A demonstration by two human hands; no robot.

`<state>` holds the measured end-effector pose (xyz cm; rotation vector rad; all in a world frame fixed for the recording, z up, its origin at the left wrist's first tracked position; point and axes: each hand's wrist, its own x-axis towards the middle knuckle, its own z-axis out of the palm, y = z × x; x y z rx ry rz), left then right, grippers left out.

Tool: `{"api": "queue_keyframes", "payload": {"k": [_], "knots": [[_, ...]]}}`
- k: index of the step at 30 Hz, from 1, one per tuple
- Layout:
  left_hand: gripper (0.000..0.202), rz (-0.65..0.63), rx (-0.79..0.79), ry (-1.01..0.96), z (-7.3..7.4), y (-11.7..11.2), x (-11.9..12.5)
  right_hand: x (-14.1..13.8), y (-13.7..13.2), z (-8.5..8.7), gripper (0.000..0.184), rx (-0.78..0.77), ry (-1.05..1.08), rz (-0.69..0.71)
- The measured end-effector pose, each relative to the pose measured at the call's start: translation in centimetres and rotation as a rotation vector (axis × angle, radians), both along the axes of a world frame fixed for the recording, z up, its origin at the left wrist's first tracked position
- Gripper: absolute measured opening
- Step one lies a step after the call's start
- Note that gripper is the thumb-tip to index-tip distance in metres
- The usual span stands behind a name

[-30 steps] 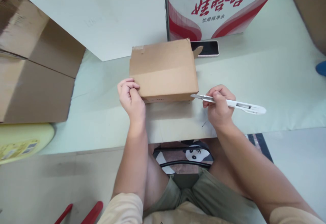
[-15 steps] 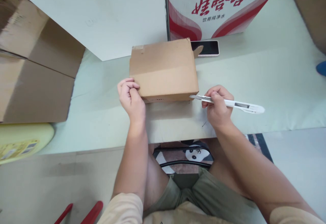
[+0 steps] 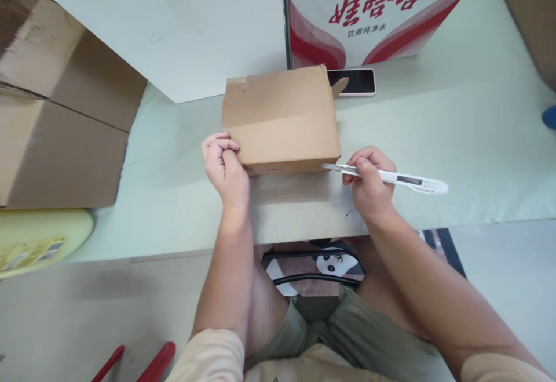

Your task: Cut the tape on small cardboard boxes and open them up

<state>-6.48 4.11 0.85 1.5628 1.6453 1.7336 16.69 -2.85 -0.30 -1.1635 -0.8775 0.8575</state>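
Observation:
A brown cardboard box [image 3: 280, 118] lies in front of me on the pale green tabletop, with a small flap sticking out at its right rear corner. My left hand [image 3: 226, 164] grips the box by its near left corner, fingers curled round the edge. In my right hand [image 3: 371, 182] is a white utility knife [image 3: 410, 180], pinched between thumb and fingers. Its blade points left and its tip is at the box's near face, close to the right corner; whether it cuts in I cannot tell.
Behind the box stand a white carton [image 3: 182, 34] and a red-and-white water carton [image 3: 369, 28]. A phone [image 3: 358, 82] lies beside the box's rear right corner. Large brown cartons [image 3: 73, 150] are at left, above a yellow container [image 3: 43, 240]. A blue object [image 3: 549, 116] shows at far right.
The knife and my right hand have shifted very slightly left along the box's near face. My left hand keeps its hold, and the box stays in place.

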Motion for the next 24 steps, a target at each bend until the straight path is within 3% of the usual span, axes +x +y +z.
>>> {"api": "queue_keyframes", "payload": {"k": [10,24], "knots": [[0.027,0.019,-0.053,0.008,0.30,-0.12,0.16,-0.08,-0.09,0.10,0.020,-0.033,-0.006,0.001],[0.026,0.005,-0.002,-0.001,0.15,0.00,0.04,-0.34,0.04,0.32,0.018,-0.044,-0.007,0.019]]}}
